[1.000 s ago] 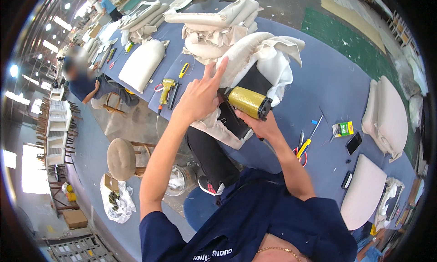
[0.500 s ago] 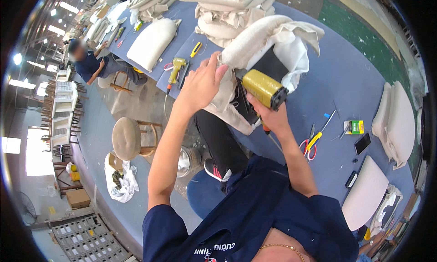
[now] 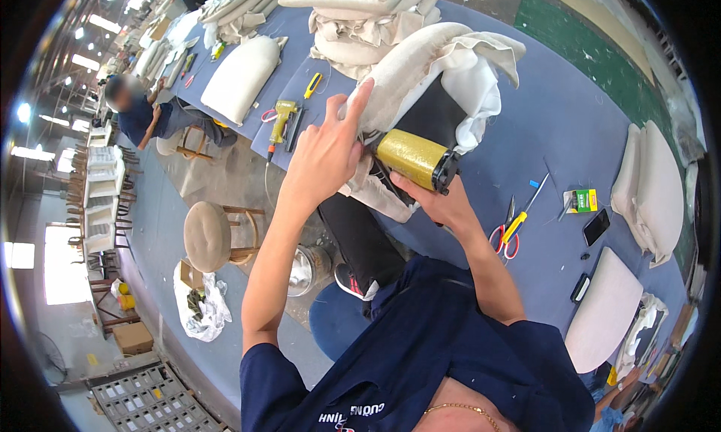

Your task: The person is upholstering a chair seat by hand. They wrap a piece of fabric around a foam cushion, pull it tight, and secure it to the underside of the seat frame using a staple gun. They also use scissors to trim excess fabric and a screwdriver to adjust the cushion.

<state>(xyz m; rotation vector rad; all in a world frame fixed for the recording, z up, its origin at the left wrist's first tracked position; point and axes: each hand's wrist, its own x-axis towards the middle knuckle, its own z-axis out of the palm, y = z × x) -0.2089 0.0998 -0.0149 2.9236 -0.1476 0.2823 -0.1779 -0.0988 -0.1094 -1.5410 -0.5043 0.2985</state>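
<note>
In the head view, a gold cylindrical power tool (image 3: 413,158) is gripped by the right hand (image 3: 429,197), fingers wrapped around its mostly hidden handle; at the blue table (image 3: 544,124)'s near edge, a beige fabric-padded cushion (image 3: 409,60) is apparently steadied by the left hand (image 3: 324,152), fingers spread, gripping nothing

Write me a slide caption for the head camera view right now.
Right hand gripping a gold-bodied tool, left hand at a beige upholstered piece, at a blue-topped table.

Glossy metallic-looking tool (image 3: 411,159), matt cloth cushion (image 3: 409,65)
</note>
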